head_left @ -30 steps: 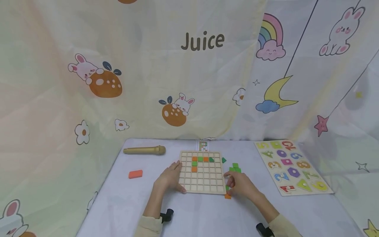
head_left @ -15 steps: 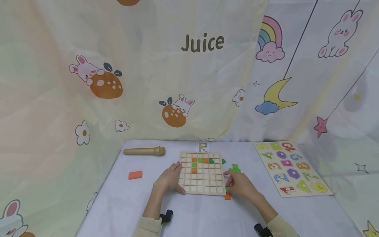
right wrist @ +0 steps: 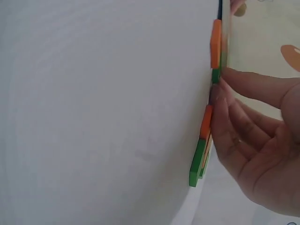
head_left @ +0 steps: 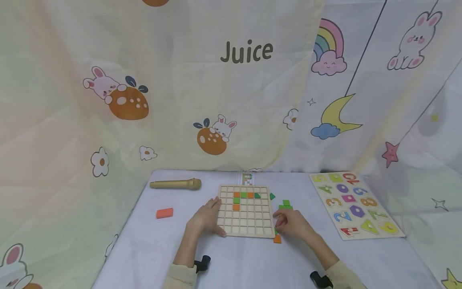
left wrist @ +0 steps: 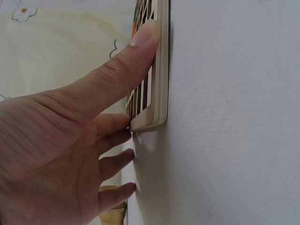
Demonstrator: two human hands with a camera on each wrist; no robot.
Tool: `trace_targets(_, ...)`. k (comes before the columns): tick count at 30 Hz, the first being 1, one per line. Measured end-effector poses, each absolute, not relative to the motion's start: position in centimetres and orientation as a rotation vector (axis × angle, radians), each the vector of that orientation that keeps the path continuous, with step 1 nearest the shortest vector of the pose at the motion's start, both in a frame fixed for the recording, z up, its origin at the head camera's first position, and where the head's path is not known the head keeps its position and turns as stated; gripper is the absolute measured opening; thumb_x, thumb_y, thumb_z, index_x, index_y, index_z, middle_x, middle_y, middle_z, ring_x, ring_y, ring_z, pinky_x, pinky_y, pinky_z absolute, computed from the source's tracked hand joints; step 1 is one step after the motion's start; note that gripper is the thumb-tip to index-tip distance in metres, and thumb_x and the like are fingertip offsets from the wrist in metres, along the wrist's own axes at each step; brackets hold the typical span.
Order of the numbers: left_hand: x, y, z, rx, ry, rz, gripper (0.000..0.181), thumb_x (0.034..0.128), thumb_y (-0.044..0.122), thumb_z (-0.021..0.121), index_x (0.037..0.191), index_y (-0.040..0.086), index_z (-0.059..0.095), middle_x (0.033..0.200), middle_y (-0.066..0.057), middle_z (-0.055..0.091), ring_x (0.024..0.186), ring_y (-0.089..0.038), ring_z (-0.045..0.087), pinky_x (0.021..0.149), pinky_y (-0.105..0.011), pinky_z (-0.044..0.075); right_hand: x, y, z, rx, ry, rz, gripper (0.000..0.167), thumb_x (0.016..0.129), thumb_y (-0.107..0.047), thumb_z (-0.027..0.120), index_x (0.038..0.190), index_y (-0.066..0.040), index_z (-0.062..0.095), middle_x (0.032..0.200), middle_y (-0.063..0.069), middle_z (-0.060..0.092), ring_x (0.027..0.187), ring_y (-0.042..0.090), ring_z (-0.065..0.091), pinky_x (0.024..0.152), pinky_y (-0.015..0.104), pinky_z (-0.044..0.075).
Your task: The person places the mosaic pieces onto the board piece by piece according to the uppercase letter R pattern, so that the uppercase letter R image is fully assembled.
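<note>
A square wooden grid board [head_left: 249,220] lies on the table, with several orange and green tiles [head_left: 244,195] set in its upper cells. My left hand [head_left: 206,218] rests at its lower left corner. The left wrist view shows the thumb [left wrist: 145,35] pressing the frame's front edge while the other fingers lie along its side. Beside the board's right edge, my right hand [head_left: 294,224] bends over loose tiles. In the right wrist view its fingertips touch down between a small green tile [right wrist: 215,75] and an orange tile [right wrist: 206,121]; whether they pinch one is unclear.
Loose green tiles [head_left: 285,204] and an orange tile [head_left: 277,239] lie right of the board. A pattern card [head_left: 247,178] is behind it. At left are a gold microphone [head_left: 175,184] and an orange-red block [head_left: 164,213]. A number-and-shape puzzle board [head_left: 355,206] lies far right.
My right hand's thumb and fingers have shifted slightly among the loose tiles. My left hand and the board stay in place; the whole head view has shifted a little.
</note>
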State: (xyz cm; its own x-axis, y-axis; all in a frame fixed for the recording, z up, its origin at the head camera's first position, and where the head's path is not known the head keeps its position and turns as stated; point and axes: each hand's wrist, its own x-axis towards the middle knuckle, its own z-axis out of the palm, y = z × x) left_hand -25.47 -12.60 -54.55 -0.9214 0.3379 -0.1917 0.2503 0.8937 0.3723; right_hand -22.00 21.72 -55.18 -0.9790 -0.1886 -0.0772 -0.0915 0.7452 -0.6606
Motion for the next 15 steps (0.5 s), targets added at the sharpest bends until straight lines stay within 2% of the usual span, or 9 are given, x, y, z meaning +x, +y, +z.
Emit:
trace_targets(7, -25.3, -12.6, -54.4, 0.440, 2.797, 0.517, 0.131, 0.0600, 0.047, 0.100, 0.161, -0.001, 0.032, 0.171, -0.016, 0.027, 0.157, -0.036, 0.024, 0.126, -0.053, 0.028, -22.5, 21.8, -55.5, -0.193, 2.748, -1.069, 0.040, 0.077, 0.000, 0.089, 0.114, -0.005, 0.074, 0.077, -0.002, 0.067, 0.069, 0.014, 0.061, 0.061, 0.026, 0.053)
trace_targets(15, -25.6, -12.8, -54.5, 0.427, 2.781, 0.573, 0.129, 0.0612, 0.044, 0.101, 0.162, 0.001, 0.033, 0.171, -0.015, 0.027, 0.158, -0.036, 0.023, 0.127, -0.054, 0.026, -23.5, 22.3, -55.8, -0.155, 2.704, -1.091, 0.038, 0.075, -0.002, 0.092, 0.109, -0.006, 0.076, 0.076, -0.002, 0.069, 0.065, 0.014, 0.061, 0.053, 0.026, 0.051)
